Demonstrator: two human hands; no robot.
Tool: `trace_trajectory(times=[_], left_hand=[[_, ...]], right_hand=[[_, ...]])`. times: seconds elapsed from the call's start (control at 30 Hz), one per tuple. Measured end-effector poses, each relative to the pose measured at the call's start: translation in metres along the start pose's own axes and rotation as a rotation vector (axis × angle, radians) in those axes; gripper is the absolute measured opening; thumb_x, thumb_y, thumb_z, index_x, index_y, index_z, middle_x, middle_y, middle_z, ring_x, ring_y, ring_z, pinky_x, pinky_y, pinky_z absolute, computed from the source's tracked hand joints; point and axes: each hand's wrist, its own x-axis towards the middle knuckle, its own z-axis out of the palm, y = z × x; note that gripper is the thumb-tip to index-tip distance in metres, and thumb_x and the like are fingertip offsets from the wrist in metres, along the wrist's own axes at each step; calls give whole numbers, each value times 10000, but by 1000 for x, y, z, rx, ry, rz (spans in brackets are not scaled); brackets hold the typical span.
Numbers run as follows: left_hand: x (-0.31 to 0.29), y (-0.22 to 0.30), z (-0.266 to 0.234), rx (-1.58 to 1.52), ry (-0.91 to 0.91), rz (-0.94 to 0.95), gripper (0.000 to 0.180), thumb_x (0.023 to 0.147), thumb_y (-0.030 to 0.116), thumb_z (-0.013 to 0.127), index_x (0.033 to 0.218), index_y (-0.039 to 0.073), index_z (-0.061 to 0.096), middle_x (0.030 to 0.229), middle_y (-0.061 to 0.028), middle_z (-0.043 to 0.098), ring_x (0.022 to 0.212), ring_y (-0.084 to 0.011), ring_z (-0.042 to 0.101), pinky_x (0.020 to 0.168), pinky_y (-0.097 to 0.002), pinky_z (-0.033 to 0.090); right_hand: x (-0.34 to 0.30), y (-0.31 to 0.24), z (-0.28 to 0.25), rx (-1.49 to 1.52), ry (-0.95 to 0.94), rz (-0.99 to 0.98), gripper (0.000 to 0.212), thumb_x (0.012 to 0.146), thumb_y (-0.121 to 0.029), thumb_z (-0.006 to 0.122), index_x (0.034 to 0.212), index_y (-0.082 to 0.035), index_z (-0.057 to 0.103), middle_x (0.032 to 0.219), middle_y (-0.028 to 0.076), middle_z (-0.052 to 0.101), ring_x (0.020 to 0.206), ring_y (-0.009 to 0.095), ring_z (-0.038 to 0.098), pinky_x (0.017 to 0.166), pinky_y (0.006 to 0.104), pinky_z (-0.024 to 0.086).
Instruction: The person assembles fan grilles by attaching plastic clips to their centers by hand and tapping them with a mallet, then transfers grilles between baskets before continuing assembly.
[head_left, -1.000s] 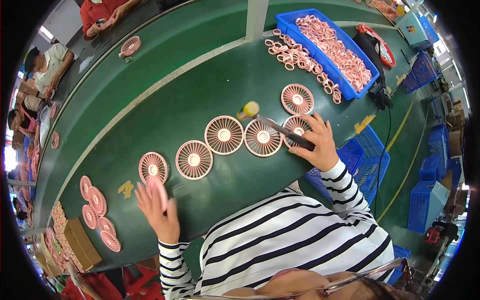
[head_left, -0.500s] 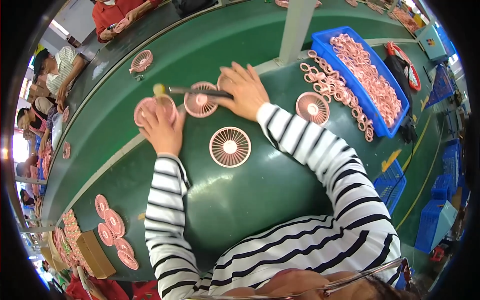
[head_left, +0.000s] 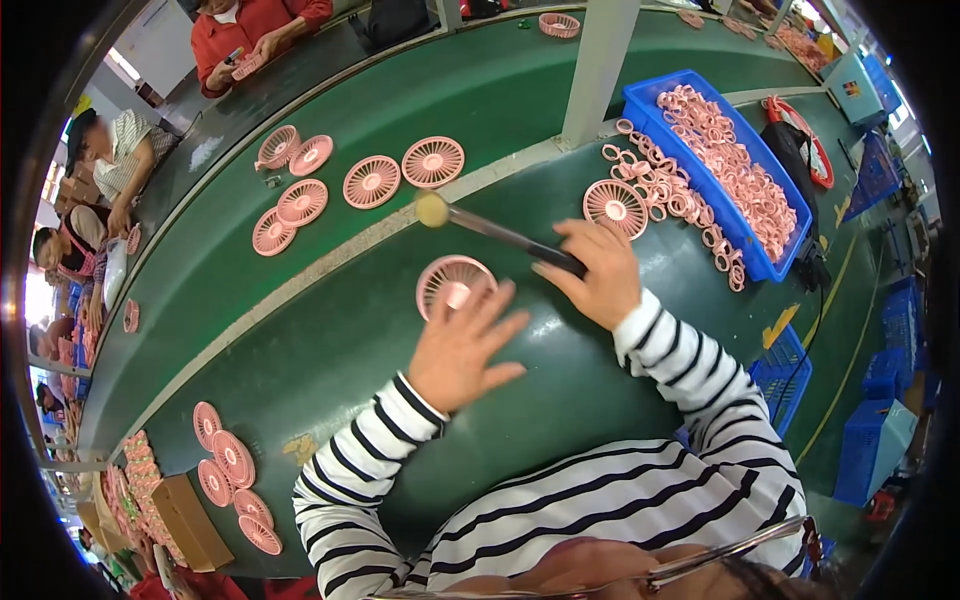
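Observation:
My left hand point(head_left: 458, 352), fingers spread, reaches over a round pink fan grille point(head_left: 436, 283) on the green table in front of me and hides its near part. Whether the fingertips touch it I cannot tell. To its right, my right hand point(head_left: 604, 272) grips a small mallet point(head_left: 505, 234) by its black end. The mallet's round yellowish head points left, toward the far edge of the table. Just beyond my right hand lies another pink grille point(head_left: 613, 207), flat beside a heap of small pink rings point(head_left: 660, 182).
A blue crate point(head_left: 803, 228) full of pink rings stands at the right. Past the pale ledge point(head_left: 335, 262), several grilles point(head_left: 372, 183) lie on the green belt. A grey post point(head_left: 598, 75) rises at the ledge. More grilles point(head_left: 233, 460) and a cardboard box point(head_left: 190, 520) lie at left. People work across the belt.
Grilles that were under my hands now lie spread on the belt beyond the ledge. My left hand has come back right to the middle grille. My right hand has drawn right with the mallet.

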Motion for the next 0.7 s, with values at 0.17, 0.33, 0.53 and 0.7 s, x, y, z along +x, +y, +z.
trace_trajectory(times=[0.17,0.33,0.53,0.7], left_hand=[[22,-108,1,191,212,-215,575,806,381,683,1307,137,539,1456,-145,406,1361,-362,335,1096,-548,253],[9,-221,8,398,304,-662,460,906,413,573,1303,181,555,1427,-140,437,1338,-337,372,1068,-577,261],[-7,-239,2,-116,858,-734,265,907,161,572,1118,21,645,1092,-173,649,1023,-321,623,889,-383,465],[-65,-257,-11,107,1042,-863,233,907,179,592,1077,45,679,1044,-131,694,920,-247,668,805,-345,519]], right_hand=[[-26,5,-13,-154,-28,100,301,770,-320,758,775,-62,602,1164,148,632,1154,343,563,1028,498,333],[25,-14,44,-97,-132,-38,382,833,-452,669,887,-75,654,1217,139,610,1174,331,548,1050,497,337],[139,-2,144,24,-68,-199,422,818,-477,639,997,-97,679,1139,83,621,1127,253,562,1032,432,347],[127,-3,133,137,43,-91,379,847,-454,627,897,-80,667,987,94,641,979,291,602,944,433,419]])
